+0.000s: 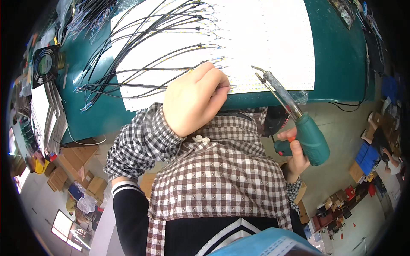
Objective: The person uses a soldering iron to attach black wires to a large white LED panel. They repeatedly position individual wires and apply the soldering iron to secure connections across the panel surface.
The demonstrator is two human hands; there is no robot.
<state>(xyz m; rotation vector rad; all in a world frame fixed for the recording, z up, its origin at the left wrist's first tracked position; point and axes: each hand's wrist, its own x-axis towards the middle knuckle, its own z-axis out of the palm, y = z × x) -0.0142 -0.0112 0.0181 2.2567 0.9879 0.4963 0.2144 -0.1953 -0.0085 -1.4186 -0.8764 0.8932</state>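
My left hand point(192, 100) is closed in a pinch at the near edge of a white board point(273, 42). A black cable point(147, 88) runs in under it, and thin wire ends poke out by the fingertips; the exact grip is hidden under the knuckles. Several more black cables lie across the board's left half, their thin stripped ends in a column near its middle. Wrapped round the handle of a green soldering gun point(313, 141), my right hand point(299, 161) is right of my lap. The gun's metal tip points up and left, over the board and apart from the cables.
The board lies on a green table point(341, 55). At the left are a small black fan point(45, 66) and a stack of white sheets point(45, 115) at the table's edge. A wire bundle point(89, 17) lies far left. Cardboard boxes point(77, 160) stand on the floor.
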